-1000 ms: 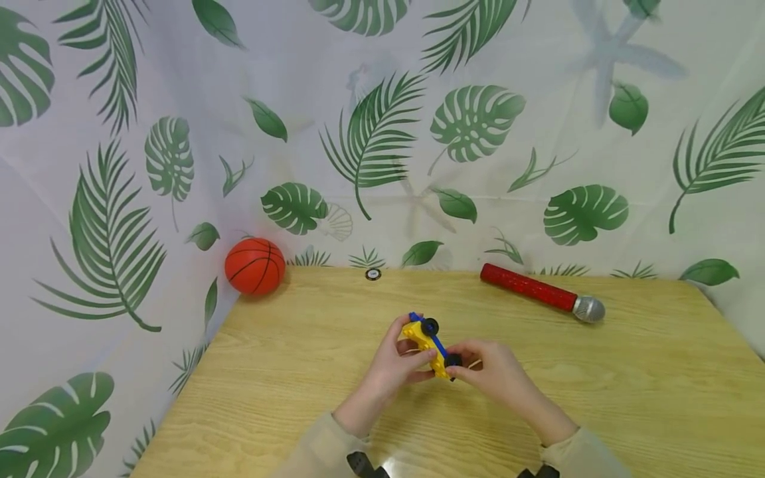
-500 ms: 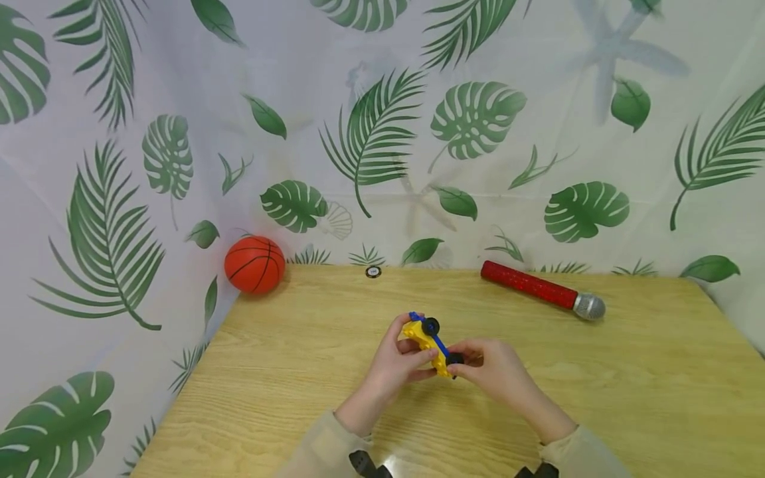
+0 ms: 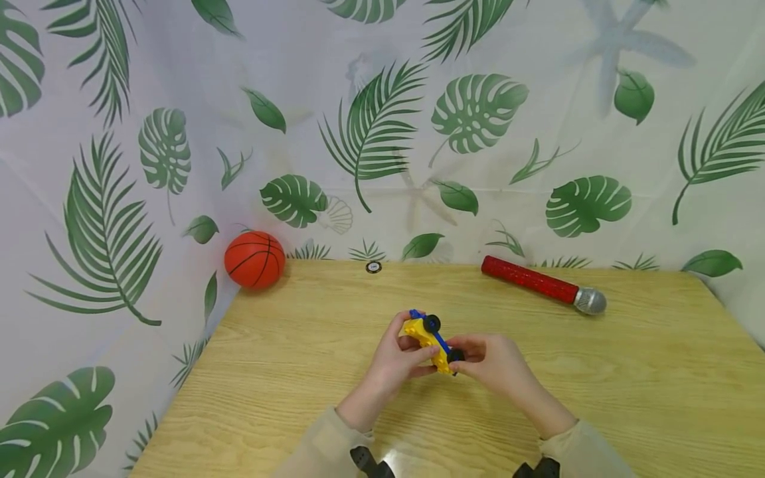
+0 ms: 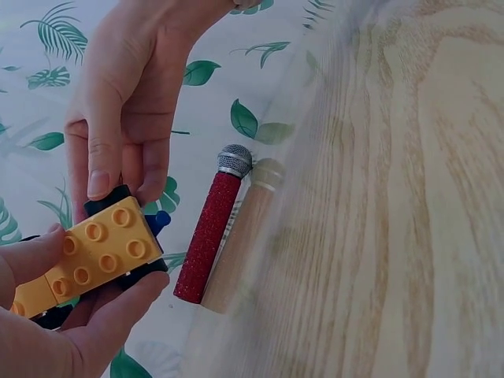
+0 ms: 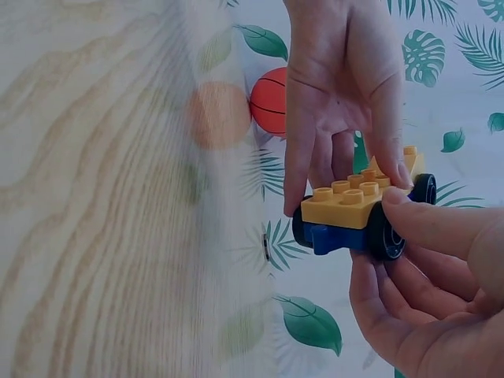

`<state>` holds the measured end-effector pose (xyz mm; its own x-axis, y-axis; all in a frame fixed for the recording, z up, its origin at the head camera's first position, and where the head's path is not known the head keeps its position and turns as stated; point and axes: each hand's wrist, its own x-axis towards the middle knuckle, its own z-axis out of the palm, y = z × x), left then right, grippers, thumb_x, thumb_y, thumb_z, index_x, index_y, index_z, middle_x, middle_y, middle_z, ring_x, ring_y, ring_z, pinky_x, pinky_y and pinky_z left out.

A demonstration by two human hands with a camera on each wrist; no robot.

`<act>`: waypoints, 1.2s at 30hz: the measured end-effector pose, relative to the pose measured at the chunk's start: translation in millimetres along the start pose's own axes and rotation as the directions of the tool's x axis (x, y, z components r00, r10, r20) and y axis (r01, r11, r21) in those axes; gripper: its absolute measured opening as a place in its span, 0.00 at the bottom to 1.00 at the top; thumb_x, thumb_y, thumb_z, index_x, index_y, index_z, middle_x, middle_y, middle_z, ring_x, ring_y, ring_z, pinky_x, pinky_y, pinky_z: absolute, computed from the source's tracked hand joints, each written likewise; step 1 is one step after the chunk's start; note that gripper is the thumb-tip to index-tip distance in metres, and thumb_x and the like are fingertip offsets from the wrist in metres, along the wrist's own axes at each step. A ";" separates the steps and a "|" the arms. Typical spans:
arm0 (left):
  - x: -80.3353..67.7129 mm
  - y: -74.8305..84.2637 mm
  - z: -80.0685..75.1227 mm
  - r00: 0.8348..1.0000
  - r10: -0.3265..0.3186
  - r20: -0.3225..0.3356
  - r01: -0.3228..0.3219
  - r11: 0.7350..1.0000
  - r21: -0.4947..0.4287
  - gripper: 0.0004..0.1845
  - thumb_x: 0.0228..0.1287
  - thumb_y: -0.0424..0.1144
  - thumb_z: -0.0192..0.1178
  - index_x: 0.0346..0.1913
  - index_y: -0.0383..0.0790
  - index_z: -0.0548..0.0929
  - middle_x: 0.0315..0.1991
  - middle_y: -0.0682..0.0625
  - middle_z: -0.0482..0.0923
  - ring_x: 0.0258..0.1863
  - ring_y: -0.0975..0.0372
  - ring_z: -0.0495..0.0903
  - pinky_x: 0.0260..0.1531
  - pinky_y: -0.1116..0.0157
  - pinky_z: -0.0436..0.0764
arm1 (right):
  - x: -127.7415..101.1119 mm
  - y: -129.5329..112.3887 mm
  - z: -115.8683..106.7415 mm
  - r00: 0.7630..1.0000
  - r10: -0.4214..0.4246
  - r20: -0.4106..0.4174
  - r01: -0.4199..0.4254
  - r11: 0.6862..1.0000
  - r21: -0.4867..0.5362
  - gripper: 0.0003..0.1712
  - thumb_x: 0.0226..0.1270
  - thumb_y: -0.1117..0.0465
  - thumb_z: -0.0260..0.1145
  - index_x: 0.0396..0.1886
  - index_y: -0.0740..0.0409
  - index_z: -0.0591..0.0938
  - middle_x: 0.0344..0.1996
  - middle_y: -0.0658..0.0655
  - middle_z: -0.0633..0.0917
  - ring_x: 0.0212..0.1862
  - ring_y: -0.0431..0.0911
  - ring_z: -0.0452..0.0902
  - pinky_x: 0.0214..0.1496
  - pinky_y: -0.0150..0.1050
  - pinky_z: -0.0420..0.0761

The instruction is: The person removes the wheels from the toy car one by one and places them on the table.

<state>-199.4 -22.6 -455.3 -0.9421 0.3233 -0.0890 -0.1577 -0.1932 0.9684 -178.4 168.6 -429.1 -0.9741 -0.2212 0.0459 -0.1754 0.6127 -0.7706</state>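
A toy car (image 3: 431,337) built of yellow studded bricks on a blue base with black wheels is held above the wooden table (image 3: 627,378) at its middle. My left hand (image 3: 399,358) grips the car's left side with thumb and fingers curled round it. My right hand (image 3: 487,362) pinches the near end by a black wheel (image 3: 455,356). The left wrist view shows the yellow bricks (image 4: 98,253) between both hands. In the right wrist view the car (image 5: 354,214) shows its side, with the blue base and wheels under the yellow top.
An orange toy basketball (image 3: 255,259) sits at the table's back left corner. A red glitter toy microphone (image 3: 540,283) lies at the back right. A small round disc (image 3: 373,267) lies at the back edge. A leaf-print curtain (image 3: 382,133) encloses the table.
Both hands keep the same hold on the car, almost in place. Only the view has tilted a little, so everything sits slightly higher in the frame.
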 end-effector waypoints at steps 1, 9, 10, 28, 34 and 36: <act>0.1 0.2 0.2 1.000 0.001 -0.001 -0.001 1.000 0.001 0.30 0.65 0.25 0.62 0.67 0.48 0.66 0.51 0.36 0.80 0.49 0.51 0.84 0.46 0.45 0.84 | 0.1 0.2 -0.2 1.000 -0.002 -0.001 0.002 1.000 0.009 0.18 0.57 0.64 0.75 0.49 0.62 0.87 0.43 0.60 0.89 0.40 0.46 0.86 0.41 0.37 0.87; 1.0 1.5 0.3 1.000 0.004 0.005 -0.004 1.000 0.010 0.30 0.65 0.25 0.62 0.67 0.48 0.67 0.52 0.36 0.81 0.50 0.50 0.83 0.46 0.45 0.84 | 1.4 -0.2 -2.7 1.000 0.006 0.005 -0.006 1.000 0.024 0.18 0.56 0.63 0.76 0.47 0.61 0.87 0.44 0.60 0.89 0.41 0.47 0.86 0.42 0.38 0.87; 0.8 1.6 0.1 1.000 0.004 0.008 -0.004 1.000 0.013 0.30 0.65 0.25 0.62 0.67 0.47 0.67 0.52 0.37 0.81 0.50 0.51 0.83 0.46 0.45 0.84 | 1.5 -0.3 -3.2 1.000 0.016 0.008 -0.017 1.000 0.019 0.17 0.56 0.62 0.76 0.46 0.61 0.88 0.43 0.59 0.89 0.41 0.47 0.86 0.43 0.39 0.87; -0.4 2.9 -3.4 0.995 -0.013 0.101 0.012 1.000 0.008 0.32 0.66 0.24 0.60 0.70 0.47 0.66 0.48 0.36 0.84 0.46 0.51 0.85 0.47 0.43 0.83 | 2.6 5.0 -7.4 0.978 0.176 0.112 -0.193 0.967 0.169 0.18 0.51 0.57 0.80 0.39 0.63 0.88 0.29 0.51 0.88 0.34 0.42 0.82 0.40 0.38 0.84; -0.8 1.4 -3.0 0.995 -0.023 0.095 0.021 1.000 0.021 0.30 0.65 0.24 0.60 0.68 0.47 0.69 0.47 0.35 0.84 0.46 0.51 0.86 0.45 0.46 0.84 | 1.8 10.2 -8.2 0.967 0.186 0.177 -0.230 0.932 0.279 0.18 0.53 0.60 0.79 0.39 0.68 0.87 0.29 0.54 0.89 0.32 0.43 0.83 0.38 0.38 0.85; -0.8 1.0 -2.2 0.995 -0.024 0.094 0.021 0.999 0.025 0.30 0.65 0.23 0.61 0.68 0.47 0.69 0.48 0.34 0.84 0.46 0.50 0.86 0.44 0.47 0.85 | 1.4 12.6 -7.7 0.965 0.189 0.183 -0.236 0.929 0.284 0.18 0.53 0.59 0.79 0.39 0.68 0.87 0.29 0.54 0.89 0.32 0.43 0.82 0.37 0.38 0.85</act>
<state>-199.4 -25.1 -454.8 -0.9062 0.4133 -0.0895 -0.1705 -0.1633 0.9717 -183.1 181.8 -433.8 -0.9470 -0.2366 -0.2173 0.1070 0.4057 -0.9077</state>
